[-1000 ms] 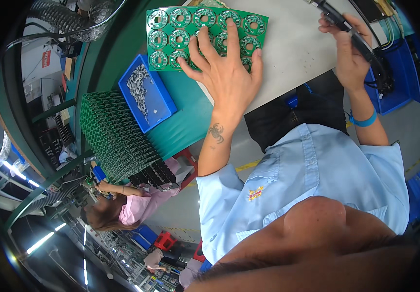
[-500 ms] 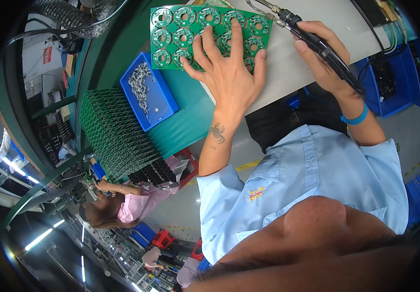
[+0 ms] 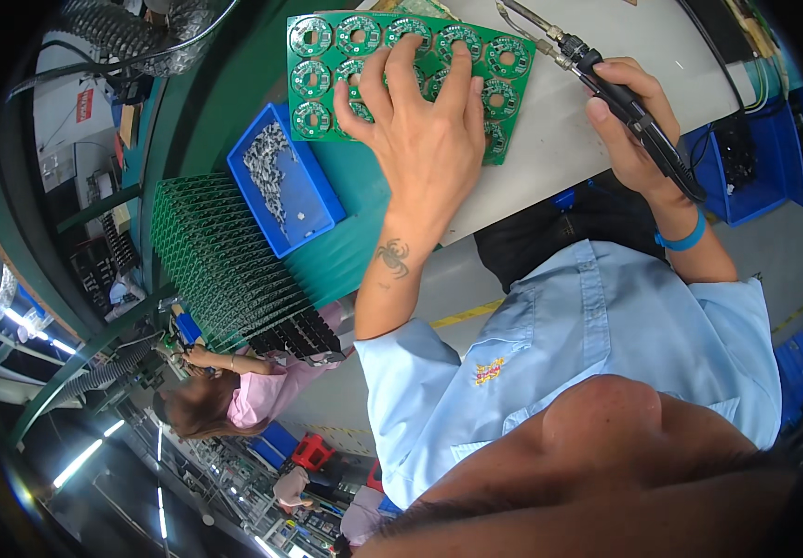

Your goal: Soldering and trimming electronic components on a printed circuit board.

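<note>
My left hand point(image 3: 428, 139) lies over a green circuit board panel point(image 3: 336, 58) that carries several round boards with holes in the middle. Its fingers are spread and slightly bent, with the tips touching the panel and hiding some of the round boards. In my right hand point(image 3: 632, 160) is a black-handled soldering iron point(image 3: 623, 100), gripped between thumb and fingers. Two thin metal parts at its front end point up and left, above the panel's right edge and apart from my left hand.
On the green mat left of my arm, a blue tray point(image 3: 334, 212) holds many small metallic pieces. Beside it stands a long row of upright green boards point(image 3: 211, 251). Blue bins point(image 3: 762, 172) with dark parts sit at right. A person in pink point(image 3: 257, 398) works beyond the boards.
My left hand has shifted left, its fingers more bent. The panel's right side has swung slightly right and downward. The soldering iron and my right hand have moved a little right and down.
</note>
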### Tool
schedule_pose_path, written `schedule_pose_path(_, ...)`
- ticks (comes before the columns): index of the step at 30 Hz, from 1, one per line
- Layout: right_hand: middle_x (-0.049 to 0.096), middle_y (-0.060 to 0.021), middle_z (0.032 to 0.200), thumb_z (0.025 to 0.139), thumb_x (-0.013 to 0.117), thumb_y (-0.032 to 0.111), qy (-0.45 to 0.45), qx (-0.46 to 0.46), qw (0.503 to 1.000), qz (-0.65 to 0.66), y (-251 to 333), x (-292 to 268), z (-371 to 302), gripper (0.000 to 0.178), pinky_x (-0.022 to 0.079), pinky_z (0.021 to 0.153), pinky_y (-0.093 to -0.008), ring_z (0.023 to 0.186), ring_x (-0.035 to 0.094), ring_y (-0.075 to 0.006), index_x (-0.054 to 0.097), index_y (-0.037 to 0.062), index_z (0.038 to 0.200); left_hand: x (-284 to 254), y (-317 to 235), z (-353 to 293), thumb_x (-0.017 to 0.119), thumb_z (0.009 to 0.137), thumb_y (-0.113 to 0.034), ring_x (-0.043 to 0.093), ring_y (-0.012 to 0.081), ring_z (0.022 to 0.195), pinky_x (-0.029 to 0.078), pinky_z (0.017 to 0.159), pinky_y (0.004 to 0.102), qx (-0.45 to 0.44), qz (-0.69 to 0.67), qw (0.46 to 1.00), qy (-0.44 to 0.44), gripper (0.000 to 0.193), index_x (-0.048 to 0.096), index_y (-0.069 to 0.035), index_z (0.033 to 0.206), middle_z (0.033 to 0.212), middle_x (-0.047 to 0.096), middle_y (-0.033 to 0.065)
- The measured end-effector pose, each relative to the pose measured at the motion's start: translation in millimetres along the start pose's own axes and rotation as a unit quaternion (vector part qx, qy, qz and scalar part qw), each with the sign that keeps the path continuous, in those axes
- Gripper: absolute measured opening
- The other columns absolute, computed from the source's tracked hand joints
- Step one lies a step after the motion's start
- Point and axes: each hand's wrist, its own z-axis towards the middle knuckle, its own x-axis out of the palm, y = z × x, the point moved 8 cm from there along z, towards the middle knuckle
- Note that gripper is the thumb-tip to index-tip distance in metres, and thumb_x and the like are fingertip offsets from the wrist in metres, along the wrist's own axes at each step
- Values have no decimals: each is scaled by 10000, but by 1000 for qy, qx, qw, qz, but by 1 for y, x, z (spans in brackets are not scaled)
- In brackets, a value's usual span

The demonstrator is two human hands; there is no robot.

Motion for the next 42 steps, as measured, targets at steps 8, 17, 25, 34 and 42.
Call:
schedule_pose_path(8,678,-129,1053,905,708,-5,54,-22,997,-44,3,0,2,397,496,744,-272,820,609,-187,650,-14,1297,-11,-1,22,785,870,-322,460,316,1307,230,1157,626,90,3,996,6,289,797,-190,1127,1373,572,75)
schedule_pose_path(17,710,-131,1169,909,738,4,48,26,998,-45,-8,6,-5,439,529,763,-270,862,662,-184,633,18,1334,-5,10,12,802,841,-354,473,325,1379,248,1211,599,126,-76,989,2,364,779,-151,1142,1438,567,87)
schedule_pose_path(25,711,-114,1299,894,769,-17,56,22,993,-103,2,34,2,511,565,815,-291,948,715,-190,602,48,1372,-3,12,4,792,835,-392,478,328,1386,250,1235,600,113,-104,988,1,424,757,-127,1164,1446,571,106)
schedule_pose_path(34,713,-105,1301,881,771,-35,60,17,993,-105,6,37,0,529,571,849,-307,982,721,-209,597,51,1372,-4,11,1,816,787,-441,445,356,1430,232,1233,613,114,-103,988,28,552,738,-130,1236,1510,536,130)
schedule_pose_path(42,709,-125,1317,891,767,-24,92,15,988,-125,11,36,3,530,569,899,-317,1062,722,-229,577,49,1381,1,12,-2,821,772,-454,412,370,1459,222,1233,618,125,-74,988,43,624,710,-128,1293,1560,489,149)
